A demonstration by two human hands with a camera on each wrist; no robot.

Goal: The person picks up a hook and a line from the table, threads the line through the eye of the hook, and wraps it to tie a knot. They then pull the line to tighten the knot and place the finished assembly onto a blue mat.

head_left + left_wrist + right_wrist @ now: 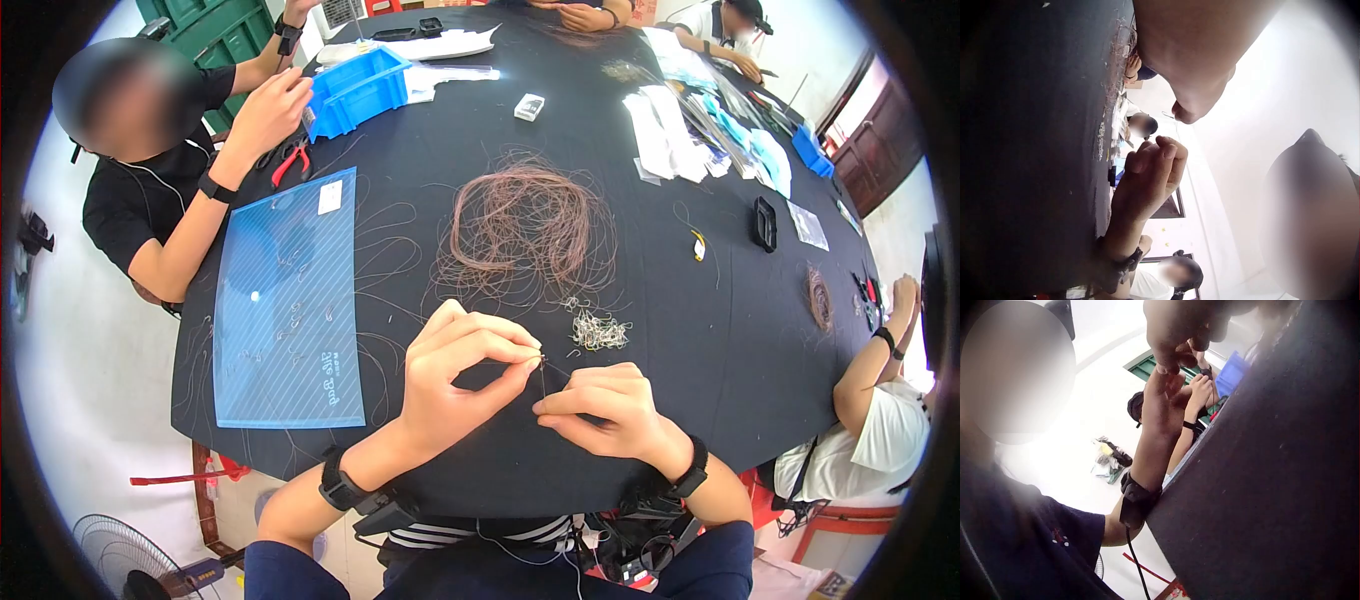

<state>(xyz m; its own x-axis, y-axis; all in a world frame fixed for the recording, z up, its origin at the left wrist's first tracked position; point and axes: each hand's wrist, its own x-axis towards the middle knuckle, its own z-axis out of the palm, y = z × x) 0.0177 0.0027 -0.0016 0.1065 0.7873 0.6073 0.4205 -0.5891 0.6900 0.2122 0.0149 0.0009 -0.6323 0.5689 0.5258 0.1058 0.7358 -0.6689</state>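
Observation:
My left hand point(460, 365) pinches a small fish hook point(543, 358) between thumb and forefinger. Just to its right, my right hand point(605, 405) pinches a thin line that runs up toward the hook. Beyond the right hand lies a pile of silvery fish hooks point(600, 331) on the black table. A large loose coil of brown line point(520, 225) sits farther out. In the left wrist view the right hand point(1147, 178) shows curled fingers below the left hand point(1191, 81). Both hands are dark and close together in the right wrist view.
To the left lies a blue file bag point(285, 380) with several hooks and trailing lines on it. Behind it are red pliers point(291, 163) and a blue bin point(362, 95), beside a person. A small clear box point(529, 107) and a black tray point(764, 224) stand farther off.

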